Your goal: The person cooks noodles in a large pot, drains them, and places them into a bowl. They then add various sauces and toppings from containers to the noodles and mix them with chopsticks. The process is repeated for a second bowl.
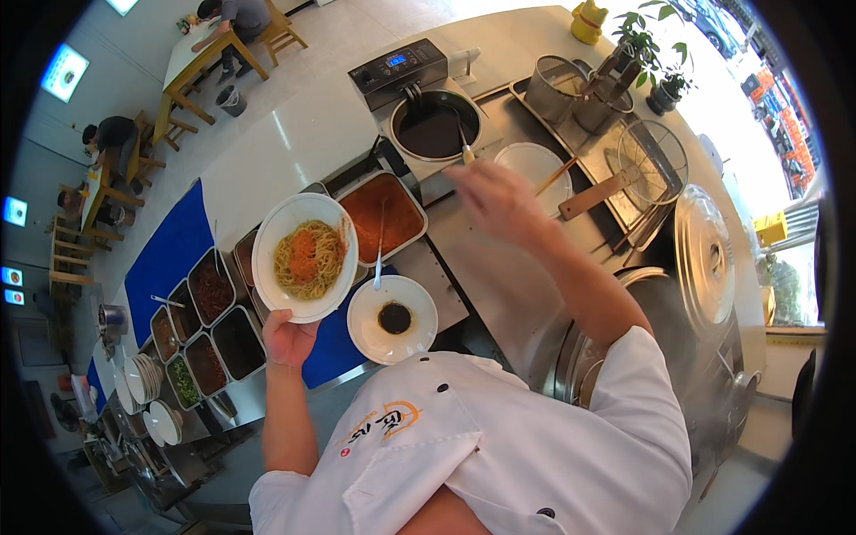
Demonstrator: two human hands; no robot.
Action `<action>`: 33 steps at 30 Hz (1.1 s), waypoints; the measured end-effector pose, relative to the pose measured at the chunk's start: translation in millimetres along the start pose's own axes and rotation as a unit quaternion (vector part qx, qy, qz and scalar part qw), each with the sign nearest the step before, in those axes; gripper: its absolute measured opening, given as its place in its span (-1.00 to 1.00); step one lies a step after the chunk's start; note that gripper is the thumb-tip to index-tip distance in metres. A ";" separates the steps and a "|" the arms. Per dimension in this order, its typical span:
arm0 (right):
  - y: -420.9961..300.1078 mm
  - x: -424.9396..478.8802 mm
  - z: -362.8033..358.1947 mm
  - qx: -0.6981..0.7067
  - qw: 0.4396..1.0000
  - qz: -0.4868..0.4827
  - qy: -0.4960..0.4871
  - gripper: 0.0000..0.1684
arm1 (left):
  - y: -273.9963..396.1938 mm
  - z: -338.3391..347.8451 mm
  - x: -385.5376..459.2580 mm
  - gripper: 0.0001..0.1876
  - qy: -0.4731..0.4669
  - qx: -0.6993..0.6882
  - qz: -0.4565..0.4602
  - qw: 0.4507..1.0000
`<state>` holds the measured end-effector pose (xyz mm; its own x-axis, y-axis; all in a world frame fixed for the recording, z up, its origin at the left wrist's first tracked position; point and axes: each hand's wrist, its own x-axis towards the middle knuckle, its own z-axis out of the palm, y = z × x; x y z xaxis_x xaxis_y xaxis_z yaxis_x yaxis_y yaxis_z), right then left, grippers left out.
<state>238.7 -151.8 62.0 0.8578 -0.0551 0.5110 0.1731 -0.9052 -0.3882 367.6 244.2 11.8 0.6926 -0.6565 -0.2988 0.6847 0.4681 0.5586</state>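
Observation:
My left hand (289,336) holds a white plate (267,294) by its near rim, tilted, with noodles (321,267) and an orange-red sauce on top. My right hand (498,200) is over the counter beside the wooden handle of a ladle (466,154); the ladle stands in a round pot of dark liquid (428,130). Blur and the angle hide whether the fingers touch the handle. Behind the noodle plate is a steel tray of orange-red sauce (401,221) with a metal spoon (380,254) in it. Below it lies a white plate (361,328) with a dark liquid in its middle.
Steel tubs of toppings (212,284) and stacked plates (142,378) stand at left. At right are a white plate with chopsticks (528,160), a wire skimmer (652,167), strainer baskets (552,87) and a steaming pot with a steel lid (705,261). People sit at tables (194,53) further off.

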 end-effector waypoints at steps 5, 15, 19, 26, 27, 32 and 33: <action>60.6 14.3 -21.1 -0.095 0.985 0.090 -0.113 -0.44 | -19.6 23.1 25.3 -0.29 -0.024 0.042 -0.019 0.999; 78.1 24.7 20.7 -0.001 0.995 0.072 0.066 -0.74 | -43.3 68.9 75.2 -0.40 -0.043 0.034 -0.032 0.998; 81.3 36.7 -3.0 0.066 0.988 0.114 0.080 -0.75 | -47.6 82.9 89.9 -0.44 -0.046 0.038 -0.023 0.998; 82.3 46.7 -21.0 0.293 0.883 0.357 0.083 -0.79 | -52.8 97.2 114.6 -0.45 -0.041 0.039 -0.014 0.998; 83.7 47.0 -24.1 0.298 0.878 0.365 0.084 -0.79 | -53.5 98.5 117.4 -0.45 -0.041 0.041 -0.012 0.998; 90.4 49.9 -39.4 0.317 0.872 0.360 0.097 -0.76 | -53.5 102.6 126.9 -0.41 -0.046 0.028 -0.009 0.999; 89.4 51.8 -42.1 0.320 0.872 0.357 0.097 -0.74 | -53.4 102.1 128.2 -0.39 -0.049 0.019 -0.012 0.999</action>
<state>278.2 -253.3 86.1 0.7700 -0.6351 0.0607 -0.0837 -0.1948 -0.9773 396.7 74.7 22.6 0.6499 -0.7225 -0.2359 0.6902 0.4312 0.5811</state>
